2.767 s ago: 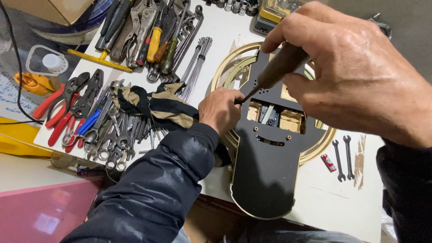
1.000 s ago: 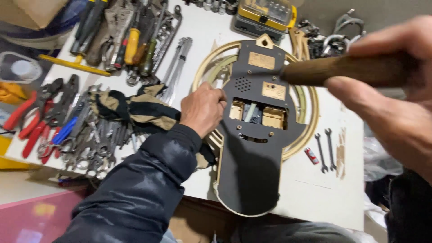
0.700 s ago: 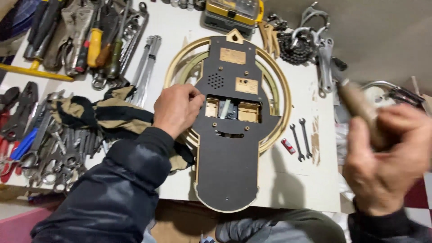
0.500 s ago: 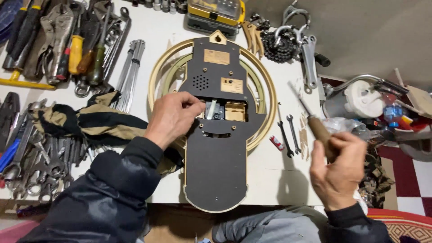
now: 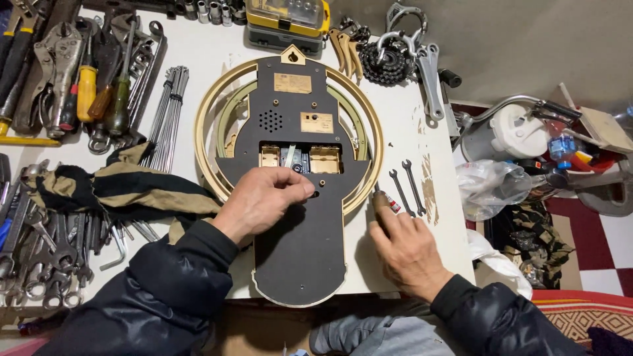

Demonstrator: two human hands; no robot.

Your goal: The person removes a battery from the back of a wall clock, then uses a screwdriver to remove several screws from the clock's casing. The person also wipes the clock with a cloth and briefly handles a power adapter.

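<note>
wall clock (image 5: pixel 300 198) lies face down on white table (image 5: pixel 211 59), dark back panel up. left hand (image 5: pixel 260 201) rests loosely curled on panel, holding nothing. right hand (image 5: pixel 409 247) presses wooden-handled tool (image 5: pixel 381 201) flat beside rim. judged: light, stiff, thin ring fragile; grip by panel edges.

Even, cool-white light falls from overhead onto the white tabletop (image 5: pixel 409 158), which reads bright but not blown out — shadows are soft and short, pooling just under the left hand (image 5: pixel 264 201) and right hand (image 5: pixel 409 247). Mild glare sits on the chrome wrenches (image 5: pixel 39 264) and the steel rods (image 5: pixel 168 105), while the dark clock back (image 5: pixel 297 257) and the black sleeves lose detail. Focus is sharp at centre — the corners soften and bow slightly with wide-angle distortion.
</note>
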